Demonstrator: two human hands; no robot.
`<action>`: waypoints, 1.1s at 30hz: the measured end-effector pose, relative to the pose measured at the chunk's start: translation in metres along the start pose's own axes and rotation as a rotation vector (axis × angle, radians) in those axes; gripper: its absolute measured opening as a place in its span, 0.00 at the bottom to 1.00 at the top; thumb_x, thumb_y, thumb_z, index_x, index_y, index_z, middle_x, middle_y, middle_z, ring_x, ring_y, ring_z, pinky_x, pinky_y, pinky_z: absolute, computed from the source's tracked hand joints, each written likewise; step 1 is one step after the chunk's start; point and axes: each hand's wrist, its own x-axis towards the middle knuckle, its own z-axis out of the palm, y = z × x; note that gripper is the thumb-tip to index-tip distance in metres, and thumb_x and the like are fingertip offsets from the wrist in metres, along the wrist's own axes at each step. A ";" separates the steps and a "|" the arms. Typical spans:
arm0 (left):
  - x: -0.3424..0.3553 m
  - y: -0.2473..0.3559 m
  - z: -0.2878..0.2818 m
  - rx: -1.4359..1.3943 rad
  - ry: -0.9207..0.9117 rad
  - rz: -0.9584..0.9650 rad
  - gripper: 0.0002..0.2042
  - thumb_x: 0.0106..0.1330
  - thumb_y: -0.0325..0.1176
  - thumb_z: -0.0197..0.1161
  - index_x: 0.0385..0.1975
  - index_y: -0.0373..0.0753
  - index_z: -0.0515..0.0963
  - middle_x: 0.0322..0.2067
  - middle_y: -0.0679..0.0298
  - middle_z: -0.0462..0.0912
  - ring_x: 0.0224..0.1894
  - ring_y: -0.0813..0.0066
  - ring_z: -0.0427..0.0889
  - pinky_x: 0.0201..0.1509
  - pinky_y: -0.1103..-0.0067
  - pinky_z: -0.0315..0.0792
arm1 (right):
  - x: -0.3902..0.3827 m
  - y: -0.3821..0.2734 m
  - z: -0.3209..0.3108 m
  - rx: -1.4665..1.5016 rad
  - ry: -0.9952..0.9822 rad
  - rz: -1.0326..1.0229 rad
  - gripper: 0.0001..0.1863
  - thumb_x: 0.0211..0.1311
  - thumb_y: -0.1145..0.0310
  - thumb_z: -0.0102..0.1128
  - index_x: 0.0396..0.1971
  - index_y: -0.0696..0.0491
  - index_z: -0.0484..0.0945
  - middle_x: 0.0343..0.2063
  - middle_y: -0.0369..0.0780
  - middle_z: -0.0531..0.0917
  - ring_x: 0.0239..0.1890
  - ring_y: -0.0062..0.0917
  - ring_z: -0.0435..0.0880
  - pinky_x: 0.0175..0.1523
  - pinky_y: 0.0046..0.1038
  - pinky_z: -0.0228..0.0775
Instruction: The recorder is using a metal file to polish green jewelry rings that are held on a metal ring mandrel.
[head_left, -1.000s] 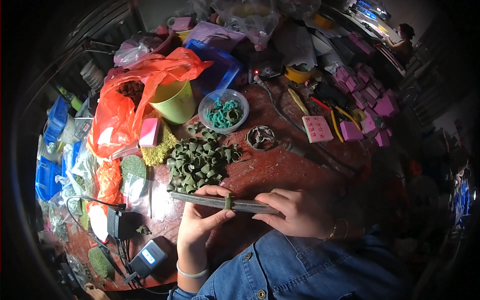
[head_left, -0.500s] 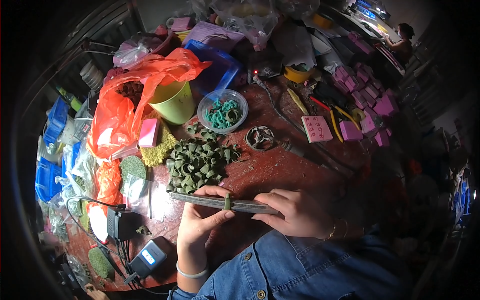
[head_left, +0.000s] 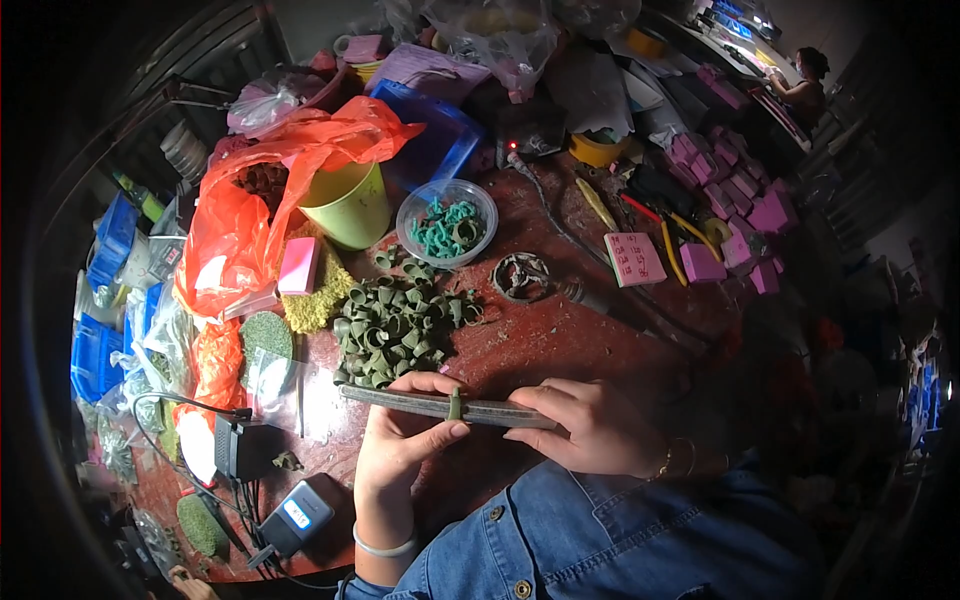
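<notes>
A long grey ring mandrel [head_left: 500, 412] lies level across the front of the table, close to my body. Around its middle sits one dull green ring [head_left: 455, 404]. The thumb and forefinger of my left hand [head_left: 398, 440] close on that ring from below and above. My right hand [head_left: 590, 425] grips the right end of the mandrel, its fingers wrapped over it. Just beyond the left hand is a heap of similar green rings [head_left: 392, 330], touching or nearly touching the mandrel's left part in view.
Behind the heap stand a clear tub [head_left: 408, 245] with teal pieces and a green cup [head_left: 350, 215] beside an orange bag [head_left: 235, 245]. Pliers [head_left: 672, 250], a note pad [head_left: 635, 260] and pink blocks [head_left: 720, 180] lie right. Black adapters [head_left: 300, 515] with cables sit left.
</notes>
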 end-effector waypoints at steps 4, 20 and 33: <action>0.000 0.001 0.002 0.011 0.011 -0.006 0.20 0.52 0.14 0.70 0.45 0.30 0.75 0.37 0.65 0.80 0.40 0.79 0.79 0.47 0.82 0.74 | 0.000 0.000 -0.002 0.004 -0.003 -0.014 0.15 0.57 0.65 0.67 0.40 0.57 0.77 0.26 0.42 0.80 0.26 0.36 0.82 0.30 0.34 0.74; 0.000 0.001 0.001 -0.013 -0.002 -0.009 0.20 0.52 0.14 0.69 0.46 0.31 0.74 0.37 0.64 0.80 0.41 0.79 0.79 0.47 0.82 0.74 | 0.000 0.000 -0.002 -0.002 -0.009 -0.022 0.16 0.57 0.65 0.67 0.41 0.57 0.76 0.27 0.42 0.80 0.26 0.36 0.82 0.30 0.34 0.75; -0.003 0.003 0.001 0.094 0.049 0.004 0.20 0.51 0.16 0.71 0.45 0.34 0.76 0.38 0.67 0.80 0.41 0.81 0.78 0.47 0.83 0.73 | 0.005 -0.010 -0.002 -0.036 0.049 -0.020 0.16 0.52 0.69 0.71 0.39 0.56 0.78 0.27 0.42 0.80 0.27 0.37 0.83 0.30 0.34 0.75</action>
